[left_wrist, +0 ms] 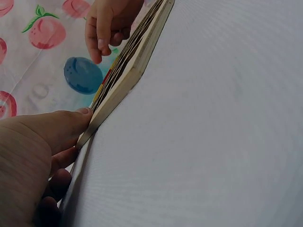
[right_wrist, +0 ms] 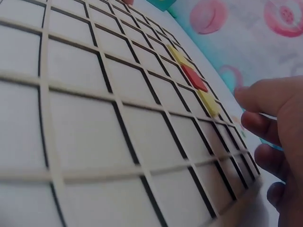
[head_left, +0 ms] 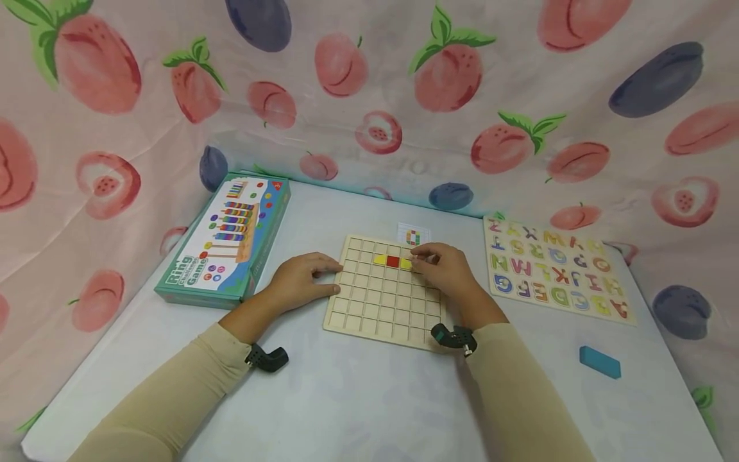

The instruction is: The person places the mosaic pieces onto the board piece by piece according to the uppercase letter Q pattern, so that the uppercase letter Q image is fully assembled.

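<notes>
A wooden grid board (head_left: 381, 312) lies flat on the table. In one of its upper rows a red square piece (head_left: 393, 262) sits between two yellow pieces (head_left: 379, 259), which look tapered. My left hand (head_left: 300, 280) touches the board's left edge with its thumb and fingertips; the left wrist view shows the thumb (left_wrist: 71, 120) against the rim. Over the upper right part of the board is my right hand (head_left: 447, 269), close to the right-hand yellow piece (right_wrist: 208, 102). Its fingers are loosely bent, and no piece shows between them in the right wrist view.
A small pattern card (head_left: 421, 229) lies behind the board. The Ring Challenge Game box (head_left: 228, 240) stands to the left. On the right are an alphabet puzzle board (head_left: 534, 269) and a blue block (head_left: 600, 362). Fruit-printed cloth (head_left: 346, 135) hangs behind the table.
</notes>
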A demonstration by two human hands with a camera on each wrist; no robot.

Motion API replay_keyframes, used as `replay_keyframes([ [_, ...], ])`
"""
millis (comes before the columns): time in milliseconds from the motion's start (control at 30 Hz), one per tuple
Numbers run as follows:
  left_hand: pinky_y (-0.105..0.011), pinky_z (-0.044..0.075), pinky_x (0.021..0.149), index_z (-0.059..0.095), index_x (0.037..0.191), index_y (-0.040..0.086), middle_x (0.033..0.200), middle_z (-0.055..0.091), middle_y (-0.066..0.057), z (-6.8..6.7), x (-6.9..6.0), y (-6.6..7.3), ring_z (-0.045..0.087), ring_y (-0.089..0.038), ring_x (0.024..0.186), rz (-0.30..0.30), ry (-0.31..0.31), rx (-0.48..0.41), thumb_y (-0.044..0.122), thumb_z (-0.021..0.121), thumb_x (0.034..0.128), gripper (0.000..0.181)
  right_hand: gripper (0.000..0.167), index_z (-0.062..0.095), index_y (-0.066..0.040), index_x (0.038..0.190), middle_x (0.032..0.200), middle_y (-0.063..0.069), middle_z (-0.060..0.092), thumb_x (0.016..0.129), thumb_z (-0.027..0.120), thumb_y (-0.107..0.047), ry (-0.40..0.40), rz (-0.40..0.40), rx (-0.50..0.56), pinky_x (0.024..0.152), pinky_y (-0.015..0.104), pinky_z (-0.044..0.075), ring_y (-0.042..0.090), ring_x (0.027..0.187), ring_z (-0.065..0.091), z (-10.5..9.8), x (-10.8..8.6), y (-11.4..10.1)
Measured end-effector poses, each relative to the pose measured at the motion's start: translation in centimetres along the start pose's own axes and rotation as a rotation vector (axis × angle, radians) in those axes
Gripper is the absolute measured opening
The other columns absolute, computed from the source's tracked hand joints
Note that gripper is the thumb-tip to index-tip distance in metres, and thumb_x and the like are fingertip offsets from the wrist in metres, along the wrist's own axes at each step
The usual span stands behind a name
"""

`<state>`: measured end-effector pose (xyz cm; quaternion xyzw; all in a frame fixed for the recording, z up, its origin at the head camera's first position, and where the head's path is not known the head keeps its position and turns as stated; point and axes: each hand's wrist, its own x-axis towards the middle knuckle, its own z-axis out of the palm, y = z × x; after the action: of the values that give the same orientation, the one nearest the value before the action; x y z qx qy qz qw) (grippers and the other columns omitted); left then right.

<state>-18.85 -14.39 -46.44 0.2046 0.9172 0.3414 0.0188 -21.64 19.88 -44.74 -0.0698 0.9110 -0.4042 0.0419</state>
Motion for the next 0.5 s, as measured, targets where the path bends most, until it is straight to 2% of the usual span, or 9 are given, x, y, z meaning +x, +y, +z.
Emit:
replay_keyframes([
  [133, -0.042, 0.051, 0.092, 0.078, 0.131, 0.020, 0.135, 0.072, 0.003, 0.0, 0.0, -0.1, 0.065, -0.016, 0.107, -0.011, 0.000, -0.004, 0.033, 0.088, 0.0901, 0.044, 0.031, 0.074, -0.015, 0.133, 0.119, 0.005, 0.070, 0.105, 0.073, -0.027, -0.016, 0.015, 0.020, 0.079, 0.040, 0.051, 0.026, 0.101, 0.060, -1.3, -0.8, 0.6],
  [300, -0.041, 0.050, 0.089, 0.079, 0.130, 0.019, 0.133, 0.072, 0.003, 0.1, 0.1, -0.4, 0.064, -0.016, 0.103, 0.008, 0.012, 0.000, 0.033, 0.089, 0.0900, 0.044, 0.035, 0.074, -0.019, 0.135, 0.125, 0.005, 0.069, 0.104, 0.073, -0.034, -0.044, 0.084, 0.035, 0.080, 0.041, 0.052, 0.028, 0.109, 0.060, -3.0, -2.2, 1.2],
  [500, -0.042, 0.051, 0.091, 0.079, 0.131, 0.020, 0.135, 0.072, 0.003, 0.2, 0.0, -0.4, 0.064, -0.016, 0.106, 0.005, 0.004, -0.006, 0.034, 0.088, 0.0903, 0.044, 0.034, 0.074, -0.018, 0.134, 0.123, 0.008, 0.069, 0.104, 0.073, -0.034, -0.085, 0.131, 0.017, 0.079, 0.038, 0.054, 0.029, 0.108, 0.057, -5.0, -4.4, 2.6],
])
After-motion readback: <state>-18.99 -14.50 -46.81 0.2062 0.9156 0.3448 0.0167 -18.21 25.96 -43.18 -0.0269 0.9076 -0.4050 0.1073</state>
